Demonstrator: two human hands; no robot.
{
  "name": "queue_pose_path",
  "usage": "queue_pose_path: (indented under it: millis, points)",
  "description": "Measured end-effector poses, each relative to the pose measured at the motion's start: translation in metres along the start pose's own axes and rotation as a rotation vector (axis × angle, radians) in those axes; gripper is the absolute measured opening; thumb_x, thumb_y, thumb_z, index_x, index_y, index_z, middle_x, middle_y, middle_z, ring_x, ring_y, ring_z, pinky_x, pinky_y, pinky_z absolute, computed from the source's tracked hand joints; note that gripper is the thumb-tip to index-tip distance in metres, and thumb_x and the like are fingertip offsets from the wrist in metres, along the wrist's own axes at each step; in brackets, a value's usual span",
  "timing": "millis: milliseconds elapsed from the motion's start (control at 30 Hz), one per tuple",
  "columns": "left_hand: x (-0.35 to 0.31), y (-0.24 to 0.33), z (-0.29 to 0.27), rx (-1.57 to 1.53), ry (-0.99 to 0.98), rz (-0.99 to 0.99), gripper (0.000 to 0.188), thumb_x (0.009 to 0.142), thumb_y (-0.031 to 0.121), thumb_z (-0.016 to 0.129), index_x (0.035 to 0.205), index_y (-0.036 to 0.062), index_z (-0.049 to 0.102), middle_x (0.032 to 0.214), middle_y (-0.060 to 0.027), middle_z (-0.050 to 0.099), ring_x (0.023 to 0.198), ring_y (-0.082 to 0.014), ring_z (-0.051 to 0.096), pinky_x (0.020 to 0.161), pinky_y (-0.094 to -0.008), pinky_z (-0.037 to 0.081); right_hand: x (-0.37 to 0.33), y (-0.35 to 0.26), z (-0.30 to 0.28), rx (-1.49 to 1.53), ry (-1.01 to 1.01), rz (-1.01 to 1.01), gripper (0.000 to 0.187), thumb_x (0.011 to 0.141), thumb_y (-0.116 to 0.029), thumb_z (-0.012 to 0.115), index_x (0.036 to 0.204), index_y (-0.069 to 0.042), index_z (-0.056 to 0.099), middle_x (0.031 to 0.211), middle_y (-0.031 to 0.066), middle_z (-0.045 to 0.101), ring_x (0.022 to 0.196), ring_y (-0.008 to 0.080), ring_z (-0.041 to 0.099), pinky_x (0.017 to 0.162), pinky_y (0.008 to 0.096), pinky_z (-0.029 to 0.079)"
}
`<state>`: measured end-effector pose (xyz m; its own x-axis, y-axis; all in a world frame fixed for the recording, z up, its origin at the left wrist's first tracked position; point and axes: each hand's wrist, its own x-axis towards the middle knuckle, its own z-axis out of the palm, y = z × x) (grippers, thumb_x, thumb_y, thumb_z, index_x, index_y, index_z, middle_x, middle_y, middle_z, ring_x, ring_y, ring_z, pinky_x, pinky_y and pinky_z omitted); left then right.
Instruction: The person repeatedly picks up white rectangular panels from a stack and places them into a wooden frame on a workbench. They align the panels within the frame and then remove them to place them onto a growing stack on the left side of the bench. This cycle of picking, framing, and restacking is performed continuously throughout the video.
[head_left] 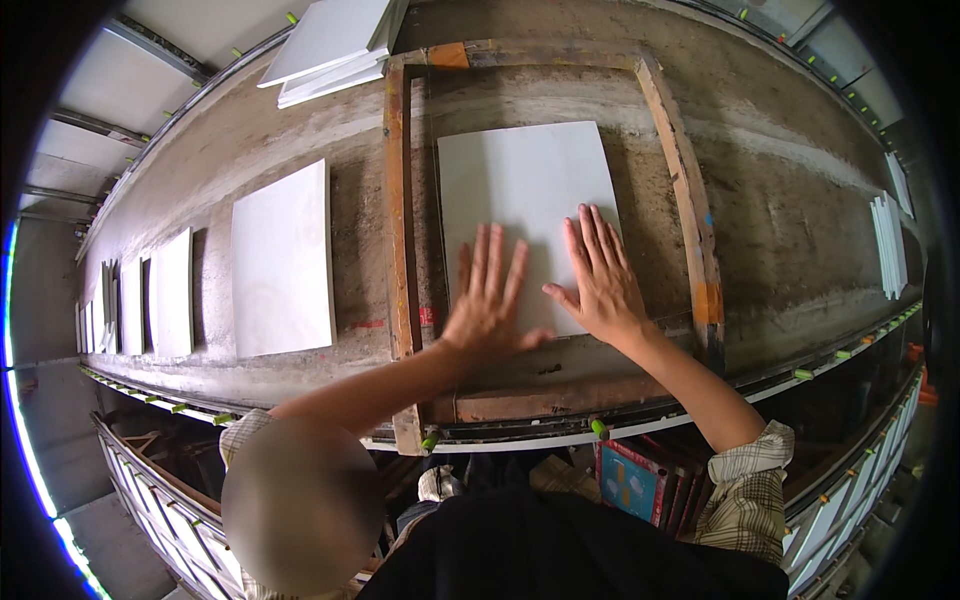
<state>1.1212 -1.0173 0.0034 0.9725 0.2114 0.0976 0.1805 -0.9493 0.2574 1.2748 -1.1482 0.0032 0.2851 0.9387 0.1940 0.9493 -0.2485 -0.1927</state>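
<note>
Several flat white rectangular tiles (281, 260) lie in a row at left on the grey bench. Left hand (487, 305) and right hand (597, 280), both spread flat, press one white tile (525, 190) inside the rusty rectangular frame (398, 220). Seating step, apparently; even pressure matters now.

Pretty sure I'm looking into a tile factory or workshop here. There's a long grimy conveyor belt (780, 230) with white tiles (282, 262) laid flat along it, one after another. A rough wooden frame (398, 220) sits on the belt, more tiles are stacked (335, 45) at the far edge, and metal rails (850, 350) with green clips run alongside.
</note>
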Motion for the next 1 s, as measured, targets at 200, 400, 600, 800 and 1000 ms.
queue_pose_path:
  millis: [200,400,600,800,1000]
  points:
    - [-0.002,0.014,0.002,0.030,-0.057,0.094,0.106,0.067,0.073,0.049,0.138,-0.0026,0.023,0.145,-0.0237,0.013,0.135,-0.0411,0.007,0.100,-0.0672,0.005,0.001,-0.004,-0.003,-0.019,-0.022,-0.004,0.074,0.087,-0.049,0.044,0.138,0.000,0.022,0.142,0.0249,0.019,0.133,0.0370,0.019,0.107,0.0486,0.019]
    - [0.001,0.006,0.003,-0.010,0.022,0.145,0.102,0.071,0.072,0.046,0.138,-0.0008,0.024,0.145,-0.0237,0.012,0.136,-0.0401,0.004,0.099,-0.0683,0.003,0.004,0.001,0.001,-0.065,0.036,-0.040,0.065,0.090,-0.044,0.043,0.137,-0.002,0.026,0.141,0.0246,0.022,0.132,0.0380,0.021,0.106,0.0482,0.022]
    - [-0.008,-0.027,-0.053,-0.015,0.150,-0.048,0.074,0.083,0.045,0.055,0.137,0.0048,0.027,0.145,-0.0206,0.016,0.137,-0.0333,0.005,0.105,-0.0598,0.007,-0.014,0.027,-0.034,-0.249,0.053,0.072,0.063,0.083,-0.030,0.059,0.132,-0.001,0.034,0.139,0.0238,0.025,0.129,0.0416,0.024,0.103,0.0496,0.027]
    - [-0.042,-0.080,-0.034,-0.599,0.295,-0.427,0.086,0.072,0.013,0.061,0.142,0.0126,0.011,0.146,-0.0181,0.011,0.135,-0.0409,-0.001,0.106,-0.0580,0.001,-0.061,0.104,-0.058,0.158,0.005,0.563,0.086,0.075,-0.016,0.069,0.142,-0.015,0.014,0.138,0.0245,0.029,0.125,0.0404,0.033,0.099,0.0468,0.033]
    - [-0.038,-0.077,-0.032,-0.956,0.495,-0.280,0.084,0.065,-0.012,0.050,0.140,0.0127,0.021,0.076,-0.0022,0.035,0.068,-0.0143,0.037,0.064,-0.0279,0.036,-0.046,0.115,-0.075,0.288,-0.116,0.669,0.096,0.074,-0.011,0.070,0.144,-0.021,0.005,0.137,0.0222,0.035,0.124,0.0364,0.037,0.100,0.0421,0.035]
